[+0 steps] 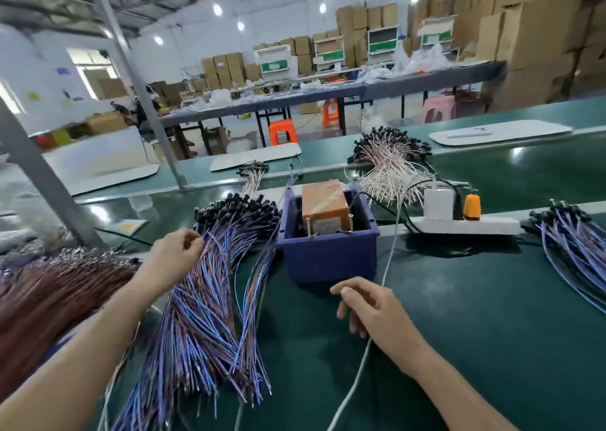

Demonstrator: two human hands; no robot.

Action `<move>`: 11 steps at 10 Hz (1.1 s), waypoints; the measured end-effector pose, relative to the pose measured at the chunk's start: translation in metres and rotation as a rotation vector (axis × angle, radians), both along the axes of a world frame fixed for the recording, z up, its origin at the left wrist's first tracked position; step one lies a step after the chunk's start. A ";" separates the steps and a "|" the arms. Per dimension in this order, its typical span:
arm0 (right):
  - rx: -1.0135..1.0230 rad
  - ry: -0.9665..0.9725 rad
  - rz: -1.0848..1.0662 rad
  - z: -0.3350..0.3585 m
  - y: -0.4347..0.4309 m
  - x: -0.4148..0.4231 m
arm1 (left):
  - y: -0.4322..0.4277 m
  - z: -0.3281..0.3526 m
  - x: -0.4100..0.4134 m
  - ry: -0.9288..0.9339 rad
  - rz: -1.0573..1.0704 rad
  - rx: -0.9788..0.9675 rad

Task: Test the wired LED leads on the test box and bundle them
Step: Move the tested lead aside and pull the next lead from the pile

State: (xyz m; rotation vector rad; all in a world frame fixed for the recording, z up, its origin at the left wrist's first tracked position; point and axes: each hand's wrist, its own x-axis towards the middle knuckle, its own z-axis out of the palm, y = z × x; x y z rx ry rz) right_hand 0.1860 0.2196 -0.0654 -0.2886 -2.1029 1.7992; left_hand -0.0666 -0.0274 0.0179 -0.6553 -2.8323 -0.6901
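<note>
A big fan of blue and purple wired LED leads (210, 299) with black heads lies on the green belt left of centre. My left hand (175, 253) pinches into the upper part of this pile, fingers closed on some wires. The test box, an orange block (324, 206) with two brass posts, sits inside a blue plastic bin (328, 256). My right hand (370, 306) hovers in front of the bin, fingers loosely curled and apart, holding nothing; a white cable (390, 256) passes just behind it.
A brown-wired pile (49, 296) lies at far left. White-wired leads (390, 168) sit behind the bin, more blue leads (577, 247) at far right. A white power strip (465, 224) with an orange plug stands right of the bin. A metal post (39, 174) rises at left.
</note>
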 end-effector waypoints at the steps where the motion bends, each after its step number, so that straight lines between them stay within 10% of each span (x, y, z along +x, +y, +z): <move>1: -0.054 0.013 -0.016 0.001 0.001 -0.001 | 0.006 -0.009 -0.032 0.021 0.151 -0.028; 7: -0.177 0.055 -0.049 -0.005 0.007 -0.005 | 0.009 -0.031 -0.053 -0.082 0.279 0.171; 11: -0.379 0.064 0.047 0.002 0.011 0.004 | 0.061 0.148 0.067 0.528 -0.170 1.051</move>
